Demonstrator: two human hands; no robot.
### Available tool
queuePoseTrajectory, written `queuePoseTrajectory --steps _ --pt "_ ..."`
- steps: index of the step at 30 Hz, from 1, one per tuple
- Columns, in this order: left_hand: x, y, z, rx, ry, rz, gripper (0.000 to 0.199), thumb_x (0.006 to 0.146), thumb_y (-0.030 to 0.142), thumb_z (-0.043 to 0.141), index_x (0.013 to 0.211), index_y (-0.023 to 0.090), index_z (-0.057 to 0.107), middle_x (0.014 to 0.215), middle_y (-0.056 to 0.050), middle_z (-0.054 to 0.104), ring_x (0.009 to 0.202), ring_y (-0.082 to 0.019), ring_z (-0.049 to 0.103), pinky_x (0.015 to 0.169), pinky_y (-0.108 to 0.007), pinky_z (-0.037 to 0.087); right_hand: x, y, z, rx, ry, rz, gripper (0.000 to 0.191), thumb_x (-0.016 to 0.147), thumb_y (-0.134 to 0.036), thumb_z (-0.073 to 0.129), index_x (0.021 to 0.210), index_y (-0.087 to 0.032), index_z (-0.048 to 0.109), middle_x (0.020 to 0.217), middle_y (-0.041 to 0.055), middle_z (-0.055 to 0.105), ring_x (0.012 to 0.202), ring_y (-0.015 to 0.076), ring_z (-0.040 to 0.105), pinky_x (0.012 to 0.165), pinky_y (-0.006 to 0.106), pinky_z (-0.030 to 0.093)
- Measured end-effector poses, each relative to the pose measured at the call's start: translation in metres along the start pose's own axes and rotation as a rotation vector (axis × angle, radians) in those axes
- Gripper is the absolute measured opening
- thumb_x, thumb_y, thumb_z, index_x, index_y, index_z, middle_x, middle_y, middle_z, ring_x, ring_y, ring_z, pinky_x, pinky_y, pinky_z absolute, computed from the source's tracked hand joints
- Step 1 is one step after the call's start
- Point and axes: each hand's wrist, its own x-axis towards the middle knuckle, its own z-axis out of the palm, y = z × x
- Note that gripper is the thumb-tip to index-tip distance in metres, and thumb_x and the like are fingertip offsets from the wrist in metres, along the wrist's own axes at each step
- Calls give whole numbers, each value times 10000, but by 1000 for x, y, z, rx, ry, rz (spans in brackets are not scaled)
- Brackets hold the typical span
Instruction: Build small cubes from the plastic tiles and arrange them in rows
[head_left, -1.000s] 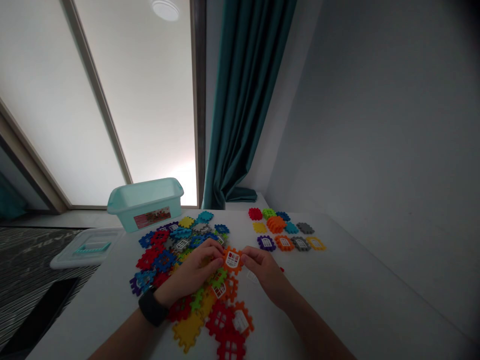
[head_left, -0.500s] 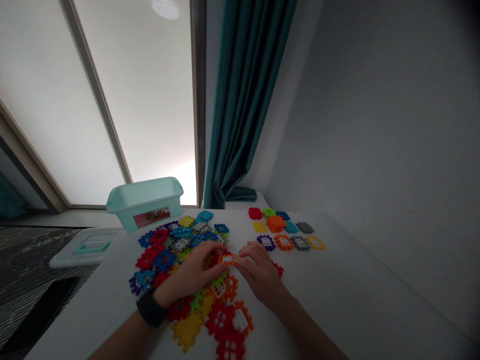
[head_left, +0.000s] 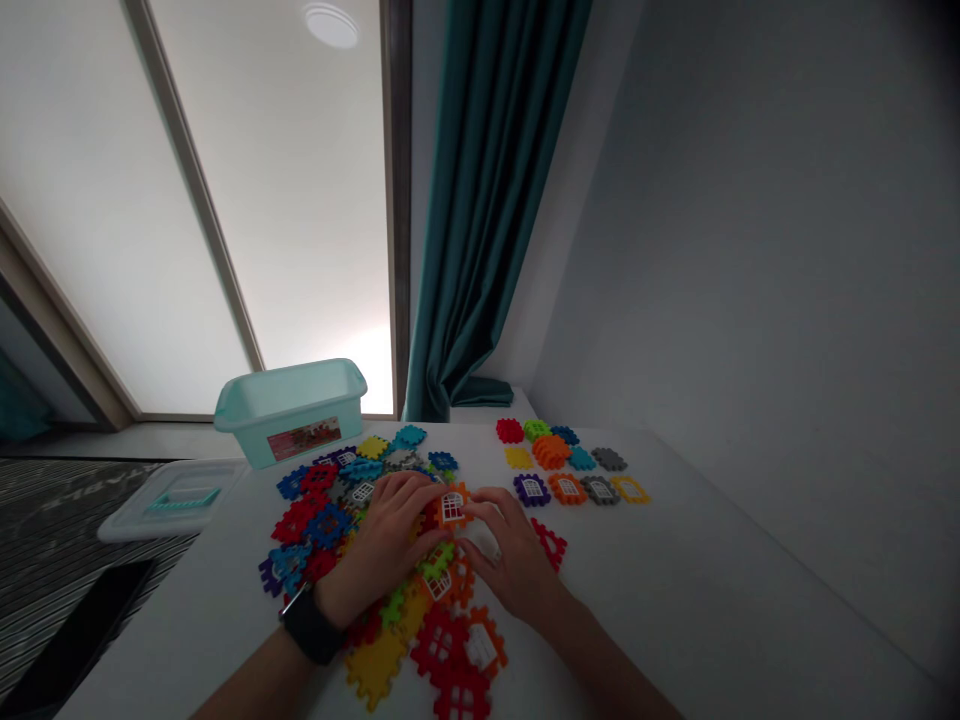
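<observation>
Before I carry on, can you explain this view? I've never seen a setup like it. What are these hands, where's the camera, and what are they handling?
There is no machine here: you see a person's bare left hand and right hand, with a black watch on the left wrist. The camera is worn on the head, looking forward and down.

On the white table, a pile of coloured interlocking pieces lies under and around the left hand. More pieces sit in a looser grouping farther off to the right. A teal tub stands behind the pile.

Between the hands is an orange piece with a white window frame. Fingertips of both hands are at its edges; how firmly they grip is unclear.
</observation>
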Motion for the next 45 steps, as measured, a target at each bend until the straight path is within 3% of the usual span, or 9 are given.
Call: queuePoseTrajectory --steps 12,20,45 --pt "0 7 0 12 37 71 329 944 406 661 1218 232 604 1079 -67 689 1032 -256 618 952 -419 448 -3 5 3 -58 56 -46 216 965 -249 593 1180 -234 602 1204 117 630 1137 263 620 959 469 565" --pt "1 4 0 81 31 32 456 807 324 792 1201 205 595 1155 -91 659 1109 -295 593 993 -453 445 -1 8 3 -90 96 -58 172 977 -259 584 1144 -239 619 1166 102 658 1103 254 633 951 455 555" --pt "-1 6 11 68 41 -40 396 838 347 771 1181 229 610 1203 -105 607 1126 -311 572 968 -480 495 -2 2 -1 -178 49 -16 237 929 -214 617 1154 -271 666 1195 104 595 1123 263 590 942 448 546"
